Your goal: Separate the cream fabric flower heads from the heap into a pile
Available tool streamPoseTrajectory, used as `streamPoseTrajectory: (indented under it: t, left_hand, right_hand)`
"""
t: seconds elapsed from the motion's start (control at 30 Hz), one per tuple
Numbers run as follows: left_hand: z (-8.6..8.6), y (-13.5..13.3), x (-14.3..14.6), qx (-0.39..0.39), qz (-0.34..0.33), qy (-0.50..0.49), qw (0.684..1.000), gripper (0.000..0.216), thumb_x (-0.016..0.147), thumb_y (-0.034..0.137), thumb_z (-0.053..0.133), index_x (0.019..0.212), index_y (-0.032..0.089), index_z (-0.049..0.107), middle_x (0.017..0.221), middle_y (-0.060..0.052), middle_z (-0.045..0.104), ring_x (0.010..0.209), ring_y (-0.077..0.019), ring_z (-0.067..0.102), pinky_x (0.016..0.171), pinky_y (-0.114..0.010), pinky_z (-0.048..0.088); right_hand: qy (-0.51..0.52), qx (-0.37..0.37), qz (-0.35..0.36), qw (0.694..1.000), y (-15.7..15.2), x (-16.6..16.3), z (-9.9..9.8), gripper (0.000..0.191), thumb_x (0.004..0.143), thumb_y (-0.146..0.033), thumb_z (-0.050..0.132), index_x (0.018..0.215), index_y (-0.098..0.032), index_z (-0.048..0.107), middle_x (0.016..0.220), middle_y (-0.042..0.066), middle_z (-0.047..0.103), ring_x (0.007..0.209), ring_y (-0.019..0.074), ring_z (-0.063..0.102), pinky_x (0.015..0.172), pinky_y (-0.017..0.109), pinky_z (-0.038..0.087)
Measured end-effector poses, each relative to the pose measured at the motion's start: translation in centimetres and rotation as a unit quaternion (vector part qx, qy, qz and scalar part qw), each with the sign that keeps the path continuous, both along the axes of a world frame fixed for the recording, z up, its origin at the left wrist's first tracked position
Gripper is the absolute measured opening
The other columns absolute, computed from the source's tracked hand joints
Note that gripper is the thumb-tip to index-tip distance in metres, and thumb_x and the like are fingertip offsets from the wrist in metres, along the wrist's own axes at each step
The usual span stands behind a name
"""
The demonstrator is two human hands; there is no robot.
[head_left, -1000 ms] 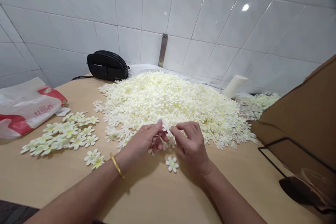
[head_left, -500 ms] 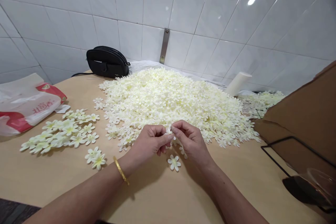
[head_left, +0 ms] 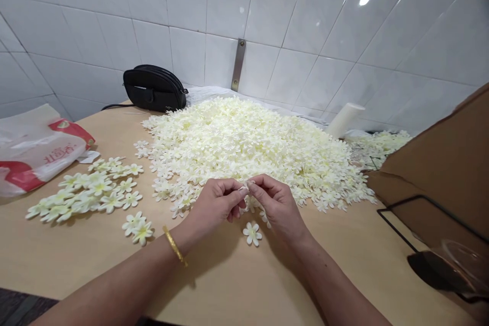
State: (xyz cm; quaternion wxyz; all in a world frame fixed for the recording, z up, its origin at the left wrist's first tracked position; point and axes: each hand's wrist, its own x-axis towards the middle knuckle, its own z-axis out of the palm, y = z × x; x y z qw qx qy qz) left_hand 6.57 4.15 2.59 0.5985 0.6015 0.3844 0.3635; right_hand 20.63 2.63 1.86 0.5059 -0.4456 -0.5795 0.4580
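Observation:
My left hand (head_left: 221, 201) and my right hand (head_left: 273, 204) meet fingertip to fingertip at the front of a big heap of white artificial flowers (head_left: 244, 137). Both are closed in a pinch on a small white flower (head_left: 246, 186), mostly covered by the fingers. Just below them a single flower (head_left: 252, 234) lies face up on the table. Part of another flower (head_left: 265, 218) shows beside my right hand. To the left, a pair of flowers (head_left: 138, 228) and a loose group of yellow-centred flowers (head_left: 87, 194) lie on the table.
A black bag (head_left: 154, 87) stands at the back left, and a red and white plastic bag (head_left: 42, 150) lies at the left edge. On the right are a white roll (head_left: 346, 119), a cardboard box (head_left: 439, 163) and dark-lensed glasses (head_left: 437, 271). A tiled wall (head_left: 305, 25) closes the back.
My fingertips have drawn closer together around the small flower. The whole view has shifted slightly; the heap and the loose flowers lie as before.

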Motion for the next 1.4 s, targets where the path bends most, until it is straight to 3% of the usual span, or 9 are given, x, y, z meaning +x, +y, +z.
streamPoseTrajectory:
  t: [0.2,0.4,0.57,0.87,1.07,1.23,1.4]
  left_hand:
    - [-0.1,0.1,-0.1,0.014,0.038,-0.02,0.999,0.019,0.073,0.03,0.055,0.065,0.014,0.054,0.047,0.003,0.049,0.043,-0.0075,0.044,0.046,-0.021,0.035]
    - [-0.2,0.3,-0.1,-0.029,0.04,-0.076,0.996,0.022,0.072,0.031,0.057,0.06,0.014,0.051,0.049,0.003,0.051,0.043,-0.0066,0.044,0.047,-0.02,0.036]
    - [-0.4,0.5,0.0,-0.067,0.012,-0.071,0.995,0.024,0.072,0.039,0.057,0.068,0.015,0.054,0.047,0.004,0.05,0.042,-0.0075,0.043,0.044,-0.021,0.035]
    - [-0.9,0.7,0.1,-0.107,-0.01,-0.121,0.987,0.018,0.069,0.029,0.062,0.067,0.015,0.052,0.049,0.004,0.05,0.045,-0.0057,0.043,0.047,-0.019,0.032]
    - [-0.9,0.5,0.5,-0.11,-0.001,-0.122,0.986,0.022,0.07,0.033,0.06,0.064,0.015,0.049,0.052,0.004,0.049,0.046,-0.0058,0.044,0.045,-0.018,0.031]
    - [-1.0,0.5,0.6,-0.096,0.024,-0.105,0.99,0.028,0.072,0.038,0.058,0.061,0.015,0.047,0.051,0.004,0.049,0.043,-0.0052,0.043,0.044,-0.018,0.031]
    - [-0.8,0.5,0.8,-0.123,0.036,-0.115,0.985,0.036,0.075,0.047,0.051,0.061,0.014,0.048,0.053,0.002,0.052,0.043,-0.0058,0.045,0.043,-0.019,0.032]
  right_hand:
    - [-0.015,0.023,-0.055,0.998,0.1,0.2,0.0,0.017,0.074,-0.031,0.058,0.066,-0.016,0.056,0.062,-0.002,0.053,0.061,0.011,0.047,0.059,0.024,0.038]
    - [0.012,0.0,-0.014,1.0,0.4,0.6,0.0,0.017,0.074,-0.031,0.058,0.067,-0.016,0.055,0.063,-0.001,0.052,0.062,0.011,0.046,0.06,0.023,0.038]
    - [-0.048,0.015,-0.019,0.999,0.1,0.5,0.0,0.022,0.079,-0.036,0.05,0.067,-0.018,0.047,0.057,-0.004,0.042,0.053,0.0088,0.036,0.05,0.021,0.031]
    - [-0.121,0.048,-0.059,0.99,0.0,0.5,-0.4,0.031,0.083,-0.039,0.043,0.06,-0.019,0.035,0.054,-0.006,0.029,0.051,0.0081,0.028,0.047,0.021,0.026]
    - [-0.058,0.019,-0.045,0.997,0.1,0.5,0.0,0.036,0.08,-0.044,0.046,0.057,-0.018,0.038,0.052,-0.006,0.035,0.049,0.0075,0.033,0.047,0.021,0.03]
    - [0.011,-0.007,0.021,1.0,0.1,0.8,0.2,0.021,0.074,-0.038,0.057,0.07,-0.018,0.053,0.063,-0.002,0.051,0.06,0.0108,0.047,0.058,0.023,0.038]
    - [0.037,-0.012,0.019,0.999,0.1,0.9,0.2,0.016,0.074,-0.032,0.058,0.068,-0.017,0.053,0.061,-0.003,0.051,0.059,0.0101,0.046,0.058,0.023,0.038]
